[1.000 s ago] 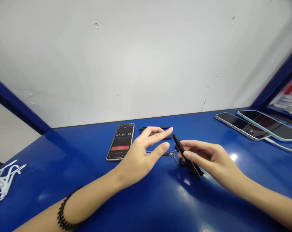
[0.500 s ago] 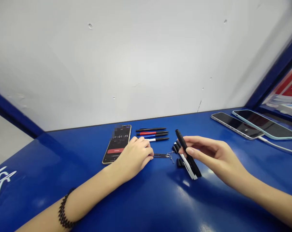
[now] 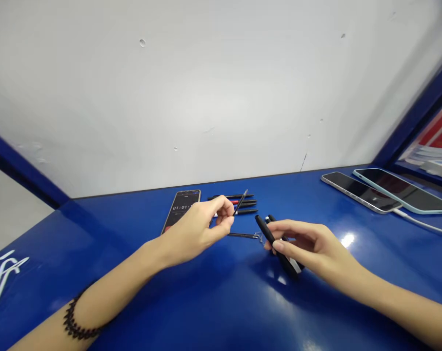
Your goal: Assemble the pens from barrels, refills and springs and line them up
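Note:
Between thumb and fingers, my left hand [image 3: 202,222] pinches a thin dark pen refill [image 3: 241,202], its tip slanting up to the right. My right hand [image 3: 309,241] is closed on a black pen barrel [image 3: 267,230], held tilted over the table. Behind that barrel lie other pen parts, black and white, mostly covered by my fingers. More refills [image 3: 243,235] rest on the table between my hands, beside small metal springs [image 3: 259,237]. Several pens [image 3: 247,203] lie in a row beyond my left hand, partly hidden by it.
A phone [image 3: 188,196] showing a timer lies behind my left hand. Two more phones [image 3: 360,190] sit at the right with a white cable [image 3: 426,220]. White hook-like pieces [image 3: 1,278] are at the far left. A pale wall [image 3: 221,97] closes off the back of the blue table [image 3: 213,307].
My left hand has lifted from the table with a refill in its fingers. My right hand has moved the black barrel slightly left and lower.

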The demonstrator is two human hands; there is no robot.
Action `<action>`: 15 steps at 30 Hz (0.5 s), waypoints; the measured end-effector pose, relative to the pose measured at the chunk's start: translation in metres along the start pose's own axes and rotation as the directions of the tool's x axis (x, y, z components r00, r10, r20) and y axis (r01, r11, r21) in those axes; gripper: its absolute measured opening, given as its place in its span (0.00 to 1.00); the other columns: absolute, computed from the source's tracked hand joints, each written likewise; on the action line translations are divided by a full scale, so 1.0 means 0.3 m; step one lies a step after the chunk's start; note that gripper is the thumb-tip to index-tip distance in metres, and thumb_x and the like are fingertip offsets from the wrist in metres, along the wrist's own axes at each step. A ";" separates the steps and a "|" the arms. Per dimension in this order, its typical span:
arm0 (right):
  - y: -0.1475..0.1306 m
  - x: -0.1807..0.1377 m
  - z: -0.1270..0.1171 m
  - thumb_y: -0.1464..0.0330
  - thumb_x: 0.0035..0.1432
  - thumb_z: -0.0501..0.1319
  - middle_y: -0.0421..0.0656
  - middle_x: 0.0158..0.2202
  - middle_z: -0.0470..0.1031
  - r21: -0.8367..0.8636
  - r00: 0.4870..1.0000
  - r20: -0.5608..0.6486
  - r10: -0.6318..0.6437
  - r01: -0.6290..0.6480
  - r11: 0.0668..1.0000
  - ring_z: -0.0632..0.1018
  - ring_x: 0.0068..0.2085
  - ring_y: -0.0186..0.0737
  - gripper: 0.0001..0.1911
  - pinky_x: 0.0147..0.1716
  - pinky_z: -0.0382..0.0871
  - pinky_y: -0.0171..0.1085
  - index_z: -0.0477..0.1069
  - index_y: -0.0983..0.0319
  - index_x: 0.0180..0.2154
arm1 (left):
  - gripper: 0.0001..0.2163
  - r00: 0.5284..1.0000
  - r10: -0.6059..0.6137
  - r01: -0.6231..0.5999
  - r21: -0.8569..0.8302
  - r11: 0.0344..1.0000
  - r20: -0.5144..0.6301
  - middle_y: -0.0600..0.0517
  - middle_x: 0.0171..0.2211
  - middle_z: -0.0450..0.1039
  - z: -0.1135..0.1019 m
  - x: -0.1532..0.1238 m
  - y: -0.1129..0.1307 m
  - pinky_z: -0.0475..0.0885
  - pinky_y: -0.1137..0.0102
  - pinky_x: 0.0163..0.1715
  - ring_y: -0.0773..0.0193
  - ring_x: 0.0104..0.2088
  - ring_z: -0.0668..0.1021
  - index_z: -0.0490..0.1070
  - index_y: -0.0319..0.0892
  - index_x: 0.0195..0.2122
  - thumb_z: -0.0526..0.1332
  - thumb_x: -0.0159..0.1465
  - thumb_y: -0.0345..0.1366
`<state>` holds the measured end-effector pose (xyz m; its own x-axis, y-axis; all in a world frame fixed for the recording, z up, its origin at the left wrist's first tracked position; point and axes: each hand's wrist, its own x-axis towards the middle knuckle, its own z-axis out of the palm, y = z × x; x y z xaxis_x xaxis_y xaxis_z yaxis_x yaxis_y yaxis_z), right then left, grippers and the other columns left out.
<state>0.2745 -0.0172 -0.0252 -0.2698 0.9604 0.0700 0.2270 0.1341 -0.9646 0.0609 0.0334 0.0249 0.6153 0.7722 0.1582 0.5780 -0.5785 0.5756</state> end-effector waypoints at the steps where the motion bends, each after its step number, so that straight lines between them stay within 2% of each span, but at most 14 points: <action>1: 0.002 -0.003 0.003 0.60 0.53 0.59 0.42 0.32 0.75 0.000 1.000 0.017 0.001 -0.001 1.000 0.75 0.34 0.39 0.15 0.32 0.70 0.35 0.71 0.60 0.40 | 0.05 0.997 -0.022 0.014 -0.115 0.993 -0.068 0.57 0.25 0.64 0.005 0.000 0.008 0.62 0.76 0.25 0.71 0.25 0.67 0.61 0.41 0.29 0.52 0.61 0.35; 4: 0.002 -0.009 0.009 0.60 0.53 0.58 0.42 0.32 0.75 -0.008 0.999 0.044 0.010 -0.010 1.000 0.75 0.34 0.39 0.15 0.32 0.69 0.35 0.71 0.60 0.41 | 0.05 0.971 -0.111 0.010 -0.428 0.904 -0.211 0.55 0.26 0.67 0.032 0.000 0.023 0.65 0.75 0.29 0.70 0.28 0.71 0.63 0.40 0.31 0.54 0.60 0.36; 6: 0.001 -0.010 0.011 0.60 0.54 0.58 0.42 0.32 0.75 -0.015 0.998 0.058 0.009 -0.009 1.000 0.75 0.33 0.39 0.15 0.32 0.69 0.35 0.71 0.60 0.42 | 0.04 0.957 -0.139 -0.018 -0.534 0.845 -0.253 0.55 0.27 0.69 0.049 0.001 0.026 0.67 0.75 0.31 0.69 0.29 0.73 0.64 0.40 0.31 0.56 0.59 0.35; 8: 0.000 -0.010 0.011 0.61 0.54 0.58 0.42 0.32 0.75 -0.015 0.998 0.068 -0.002 0.003 1.000 0.74 0.33 0.39 0.14 0.31 0.68 0.35 0.71 0.60 0.41 | 0.04 0.952 -0.146 -0.037 -0.572 0.819 -0.271 0.55 0.26 0.70 0.060 0.000 0.023 0.67 0.75 0.32 0.69 0.30 0.73 0.64 0.40 0.31 0.57 0.58 0.34; 10: -0.002 -0.009 0.012 0.61 0.54 0.58 0.41 0.32 0.75 -0.012 0.997 0.071 -0.013 0.013 1.000 0.74 0.32 0.38 0.14 0.30 0.68 0.33 0.71 0.59 0.41 | 0.03 0.957 -0.142 -0.035 -0.587 0.809 -0.254 0.55 0.27 0.71 0.067 -0.002 0.020 0.68 0.75 0.34 0.69 0.31 0.74 0.65 0.40 0.32 0.57 0.59 0.34; 13: -0.004 -0.006 0.013 0.62 0.54 0.59 0.40 0.31 0.75 -0.007 0.998 0.065 -0.021 0.021 1.000 0.74 0.31 0.36 0.13 0.28 0.67 0.32 0.71 0.59 0.40 | 0.04 0.980 -0.122 0.013 -0.556 0.831 -0.160 0.55 0.30 0.71 0.079 -0.007 0.019 0.67 0.73 0.36 0.67 0.33 0.74 0.67 0.41 0.32 0.57 0.59 0.36; 15: -0.007 -0.005 0.014 0.62 0.53 0.59 0.40 0.31 0.75 0.003 0.998 0.051 -0.032 0.031 1.000 0.74 0.31 0.36 0.12 0.29 0.67 0.32 0.72 0.59 0.40 | 0.07 0.988 -0.123 0.054 -0.529 0.847 -0.096 0.54 0.32 0.72 0.090 -0.010 0.023 0.66 0.72 0.36 0.65 0.35 0.73 0.68 0.42 0.36 0.59 0.58 0.37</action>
<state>0.2706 -0.0198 -0.0243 -0.3243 0.9419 0.0873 0.2156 0.1634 -0.9627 0.0777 0.0201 0.0066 0.4848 0.8594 0.1626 0.2387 -0.3089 0.9206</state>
